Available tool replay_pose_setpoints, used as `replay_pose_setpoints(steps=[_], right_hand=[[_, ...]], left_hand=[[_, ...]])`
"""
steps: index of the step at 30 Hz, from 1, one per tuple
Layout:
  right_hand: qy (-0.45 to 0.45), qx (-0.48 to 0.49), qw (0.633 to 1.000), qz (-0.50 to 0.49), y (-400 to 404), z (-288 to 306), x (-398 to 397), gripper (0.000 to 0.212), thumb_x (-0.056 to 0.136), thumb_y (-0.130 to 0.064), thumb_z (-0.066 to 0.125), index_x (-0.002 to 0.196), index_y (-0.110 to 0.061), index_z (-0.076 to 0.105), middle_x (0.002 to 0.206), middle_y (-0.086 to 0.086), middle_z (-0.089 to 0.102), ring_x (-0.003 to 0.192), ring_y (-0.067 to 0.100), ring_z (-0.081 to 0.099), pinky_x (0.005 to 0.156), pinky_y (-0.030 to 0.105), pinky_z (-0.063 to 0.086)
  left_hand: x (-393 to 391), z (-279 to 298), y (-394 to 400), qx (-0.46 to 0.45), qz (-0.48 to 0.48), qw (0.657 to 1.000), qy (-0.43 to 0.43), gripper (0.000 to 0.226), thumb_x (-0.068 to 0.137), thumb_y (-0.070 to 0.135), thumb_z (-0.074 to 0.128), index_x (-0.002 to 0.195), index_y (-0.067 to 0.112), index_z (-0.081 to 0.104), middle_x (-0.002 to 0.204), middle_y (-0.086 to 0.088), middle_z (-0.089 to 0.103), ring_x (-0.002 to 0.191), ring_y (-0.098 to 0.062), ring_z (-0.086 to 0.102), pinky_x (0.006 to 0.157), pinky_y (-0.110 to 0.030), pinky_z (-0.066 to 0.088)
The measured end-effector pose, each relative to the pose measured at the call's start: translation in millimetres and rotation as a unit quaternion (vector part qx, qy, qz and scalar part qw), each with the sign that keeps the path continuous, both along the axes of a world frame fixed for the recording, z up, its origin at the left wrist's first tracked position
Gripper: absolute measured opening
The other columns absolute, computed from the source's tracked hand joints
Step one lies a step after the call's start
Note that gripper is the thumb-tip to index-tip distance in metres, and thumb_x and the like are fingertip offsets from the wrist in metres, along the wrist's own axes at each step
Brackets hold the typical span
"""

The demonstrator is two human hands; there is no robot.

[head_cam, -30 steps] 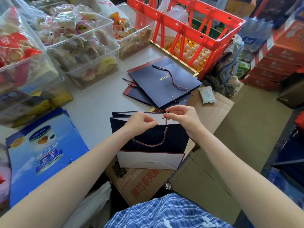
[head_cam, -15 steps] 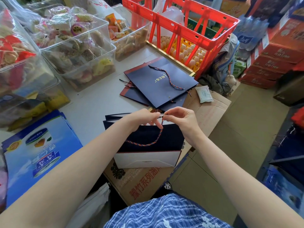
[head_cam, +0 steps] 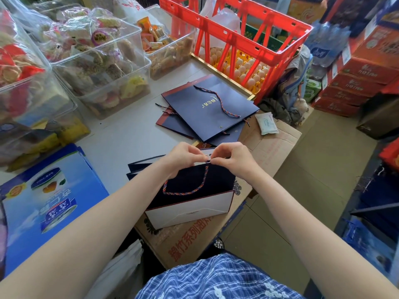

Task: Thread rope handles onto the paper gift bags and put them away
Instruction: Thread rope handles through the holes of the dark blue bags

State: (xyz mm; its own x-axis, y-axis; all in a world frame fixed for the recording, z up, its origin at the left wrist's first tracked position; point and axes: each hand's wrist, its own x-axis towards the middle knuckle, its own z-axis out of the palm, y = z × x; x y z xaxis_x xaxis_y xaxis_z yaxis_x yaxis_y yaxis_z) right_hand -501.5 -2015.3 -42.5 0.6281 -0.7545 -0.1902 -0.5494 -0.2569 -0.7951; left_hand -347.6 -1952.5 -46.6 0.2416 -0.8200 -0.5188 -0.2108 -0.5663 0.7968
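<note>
A grey table (head_cam: 121,139) fills the left half, with clear bins (head_cam: 101,67) of wrapped snacks along its far left and a red crate (head_cam: 235,39) at the far end. A flat cardboard box (head_cam: 272,145) overhangs the table's right edge. A stack (head_cam: 207,111) of finished navy bags lies flat in the middle, far of the hands, one rope handle looped across the top bag. Nearer, the bag (head_cam: 194,186) being worked on lies partly on the table and partly on the box, its white base toward the viewer. Its rope (head_cam: 190,188) (twisted red, blue and gold) sags across the navy face. The left hand (head_cam: 183,156) and right hand (head_cam: 233,157) meet at the bag's far rim, fingers curled, both pinching the rope end there.
</note>
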Motion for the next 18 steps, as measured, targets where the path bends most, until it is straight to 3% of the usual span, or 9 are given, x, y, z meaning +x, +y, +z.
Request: replay_pose_setpoints(steps=[5, 9, 12, 16, 18], right_hand=[[0.047, 0.016, 0.999, 0.004, -7.8, 7.3, 14.6, 0.008, 0.083, -0.008, 0.067, 0.081, -0.016, 0.067, 0.081, -0.003, 0.067, 0.075, 0.009, 0.064, 0.07, 0.019, 0.047], [0.059, 0.043, 0.997, -0.003, -9.1, 4.2, 17.1, 0.017, 0.083, -0.005, 0.066, 0.077, -0.02, 0.063, 0.086, 0.004, 0.069, 0.078, 0.016, 0.068, 0.075, 0.022, 0.049], [0.035, 0.043, 0.997, -0.046, -7.3, -3.1, 18.1, 0.018, 0.078, -0.007, 0.072, 0.078, -0.021, 0.061, 0.08, 0.0, 0.069, 0.078, 0.017, 0.068, 0.083, 0.031, 0.051], [-0.006, 0.04, 0.997, -0.07, -3.0, -8.3, 16.1, 0.015, 0.076, -0.008, 0.074, 0.075, -0.021, 0.068, 0.082, 0.001, 0.072, 0.082, 0.015, 0.069, 0.086, 0.036, 0.054], [-0.018, 0.05, 0.998, -0.046, -1.5, -9.5, 13.5, 0.011, 0.078, -0.011, 0.073, 0.083, -0.02, 0.073, 0.087, 0.0, 0.073, 0.087, 0.013, 0.068, 0.089, 0.035, 0.053]], left_hand=[[-1.2, -1.9, 8.5, -0.149, -0.041, 0.961, -0.229, 0.015, 0.083, 0.026, 0.069, 0.089, 0.013, 0.074, 0.074, 0.002, 0.047, 0.069, -0.011, 0.044, 0.059, -0.022, 0.031], [-5.6, -11.6, 13.4, -0.171, -0.007, 0.965, -0.2, 0.012, 0.08, 0.022, 0.071, 0.086, 0.012, 0.072, 0.073, 0.006, 0.041, 0.065, -0.005, 0.042, 0.058, -0.012, 0.032], [-7.6, -15.5, 14.9, -0.16, -0.015, 0.975, -0.153, 0.01, 0.08, 0.018, 0.071, 0.086, 0.01, 0.07, 0.075, 0.006, 0.04, 0.064, -0.005, 0.04, 0.059, -0.009, 0.034], [-5.9, -15.2, 13.5, -0.162, -0.017, 0.978, -0.131, 0.01, 0.079, 0.016, 0.072, 0.086, 0.009, 0.07, 0.089, 0.001, 0.056, 0.08, -0.01, 0.055, 0.073, -0.019, 0.044], [-4.3, -15.0, 13.5, -0.162, 0.001, 0.981, -0.103, 0.01, 0.079, 0.012, 0.072, 0.088, 0.007, 0.071, 0.092, -0.003, 0.067, 0.082, -0.011, 0.063, 0.073, -0.011, 0.046]])
